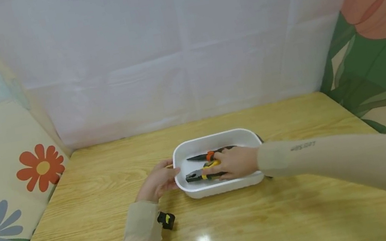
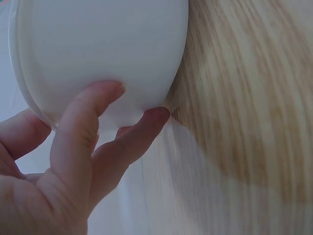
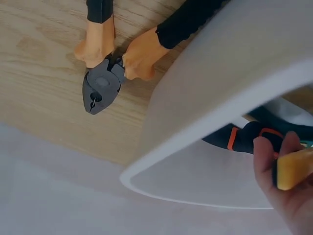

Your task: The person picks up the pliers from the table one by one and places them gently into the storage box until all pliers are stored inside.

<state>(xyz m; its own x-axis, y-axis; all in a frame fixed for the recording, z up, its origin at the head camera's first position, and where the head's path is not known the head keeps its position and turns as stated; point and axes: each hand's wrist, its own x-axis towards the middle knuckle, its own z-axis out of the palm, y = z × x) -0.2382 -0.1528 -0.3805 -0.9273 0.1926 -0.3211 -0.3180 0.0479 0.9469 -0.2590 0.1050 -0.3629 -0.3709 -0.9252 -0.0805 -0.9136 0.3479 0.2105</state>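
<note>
A white plastic basin (image 1: 224, 187) sits on the wooden table. My left hand (image 1: 159, 182) grips its left end, thumb over the rim and fingers (image 2: 142, 132) against the outer wall. Inside the basin, my right hand (image 1: 237, 162) holds pliers (image 1: 195, 175) with yellow-and-black handles, their grey jaws pointing left. In the right wrist view, a yellow handle end (image 3: 293, 169) shows at the palm. Beside them lies a black pointed tool with red-orange bands (image 1: 197, 158), partly hidden by the right hand.
Pliers with orange-and-black handles (image 3: 102, 83) lie on the table outside the basin, next to its wall. A small black object with a yellow mark (image 1: 166, 220) is beside my left wrist. A pale cloth (image 1: 181, 53) hangs behind the table.
</note>
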